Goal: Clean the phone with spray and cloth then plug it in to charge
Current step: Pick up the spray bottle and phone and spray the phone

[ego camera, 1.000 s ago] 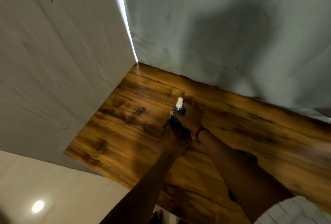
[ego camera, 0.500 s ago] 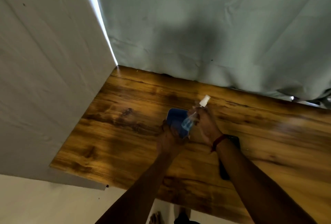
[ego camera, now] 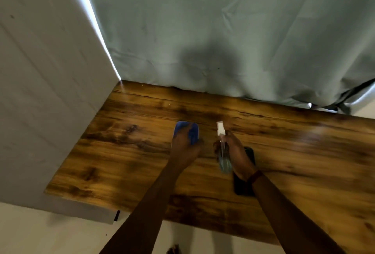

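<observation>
Head view, landmark: the phone point(ego camera: 244, 180).

- Phone: dark slab flat on the wooden table point(ego camera: 125, 152), long axis running from the near edge toward the curtain point(ego camera: 223, 30); its middle is hidden under the right wrist.
- Right hand point(ego camera: 235, 152): directly above the phone, fingers wrapped around the clear spray bottle point(ego camera: 223, 152), whose white nozzle points away from the person. This is the nearer hand.
- Left hand point(ego camera: 185, 148): left of the phone, apart from it, closed around a folded blue cloth point(ego camera: 187, 132), forearm extended.
- Judgement: spraying calls for tipping the nozzle down and back toward the phone.
</observation>
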